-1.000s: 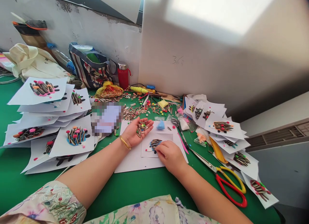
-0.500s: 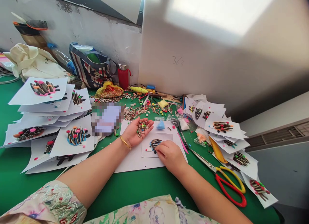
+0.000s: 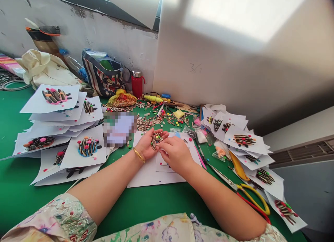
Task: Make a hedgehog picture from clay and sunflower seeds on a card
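Loosely, the right hand curls beside the upturned left hand.

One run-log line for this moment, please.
left hand: cupped, holding seeds | right hand: close to the seeds | beneath both: white paper | to the right: scissors

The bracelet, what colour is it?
The bracelet on the person's left wrist is gold-coloured; the head view shows it best.
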`<control>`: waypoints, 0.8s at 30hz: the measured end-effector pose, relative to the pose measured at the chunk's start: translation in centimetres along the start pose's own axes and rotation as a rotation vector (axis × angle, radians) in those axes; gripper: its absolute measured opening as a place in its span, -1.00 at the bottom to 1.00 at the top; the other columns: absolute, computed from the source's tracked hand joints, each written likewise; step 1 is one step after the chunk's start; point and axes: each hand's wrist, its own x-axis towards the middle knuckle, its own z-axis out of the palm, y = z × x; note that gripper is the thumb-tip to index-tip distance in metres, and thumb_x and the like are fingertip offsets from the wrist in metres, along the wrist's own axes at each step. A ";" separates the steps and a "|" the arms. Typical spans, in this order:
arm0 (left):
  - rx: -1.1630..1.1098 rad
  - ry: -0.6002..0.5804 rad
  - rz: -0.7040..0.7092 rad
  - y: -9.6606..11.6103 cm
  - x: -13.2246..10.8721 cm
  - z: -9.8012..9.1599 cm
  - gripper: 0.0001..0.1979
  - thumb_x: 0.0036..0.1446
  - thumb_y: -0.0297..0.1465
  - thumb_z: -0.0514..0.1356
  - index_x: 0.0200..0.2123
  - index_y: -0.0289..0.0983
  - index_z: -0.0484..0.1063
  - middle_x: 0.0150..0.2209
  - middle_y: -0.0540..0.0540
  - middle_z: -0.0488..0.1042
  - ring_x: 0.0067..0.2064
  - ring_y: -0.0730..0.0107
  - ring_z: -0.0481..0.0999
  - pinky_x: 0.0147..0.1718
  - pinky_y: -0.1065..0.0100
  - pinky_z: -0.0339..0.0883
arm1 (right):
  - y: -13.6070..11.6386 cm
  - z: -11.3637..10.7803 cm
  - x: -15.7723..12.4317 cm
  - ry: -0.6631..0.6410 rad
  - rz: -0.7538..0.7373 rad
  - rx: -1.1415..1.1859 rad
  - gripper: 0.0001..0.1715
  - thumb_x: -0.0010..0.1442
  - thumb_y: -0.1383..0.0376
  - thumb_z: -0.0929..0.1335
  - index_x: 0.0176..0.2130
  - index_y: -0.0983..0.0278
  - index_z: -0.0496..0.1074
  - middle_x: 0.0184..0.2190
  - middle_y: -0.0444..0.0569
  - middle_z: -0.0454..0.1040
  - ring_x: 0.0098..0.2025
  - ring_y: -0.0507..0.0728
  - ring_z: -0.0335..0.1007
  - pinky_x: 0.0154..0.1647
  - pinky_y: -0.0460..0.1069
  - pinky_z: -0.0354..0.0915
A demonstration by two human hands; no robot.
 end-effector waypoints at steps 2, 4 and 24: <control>0.025 0.001 -0.005 0.1 0.1 -0.1 -0.63 0.36 -0.25 -0.07 -0.28 -0.36 0.42 -0.28 -0.26 0.57 -0.24 0.23 0.62 -0.25 0.25 0.51 | -0.2 0.9 1.3 -0.014 -0.020 -0.036 -0.83 0.24 0.32 0.32 -0.29 0.24 0.53 -0.34 0.01 0.46 -0.22 0.17 0.28 -0.20 0.04 0.17; 0.049 -0.003 -0.009 0.2 0.2 -0.1 -0.63 0.36 -0.26 -0.07 -0.28 -0.35 0.44 -0.35 -0.20 0.57 -0.36 0.29 0.60 -0.37 0.31 0.49 | -0.2 1.6 2.1 -0.034 -0.024 -0.062 -0.85 0.22 0.31 0.34 -0.33 0.24 0.53 -0.35 0.00 0.45 -0.22 0.17 0.28 -0.22 0.04 0.16; -0.029 0.055 0.020 0.1 -0.3 0.3 -0.70 0.35 -0.29 -0.01 -0.24 -0.38 0.40 -0.18 -0.32 0.55 -0.10 0.11 0.61 -0.13 0.13 0.54 | 4.1 -0.8 -6.1 -0.008 0.621 0.628 -0.90 0.09 0.31 0.33 -0.38 0.24 0.46 -0.48 -0.15 0.48 -0.47 0.03 0.27 -0.42 -0.08 0.20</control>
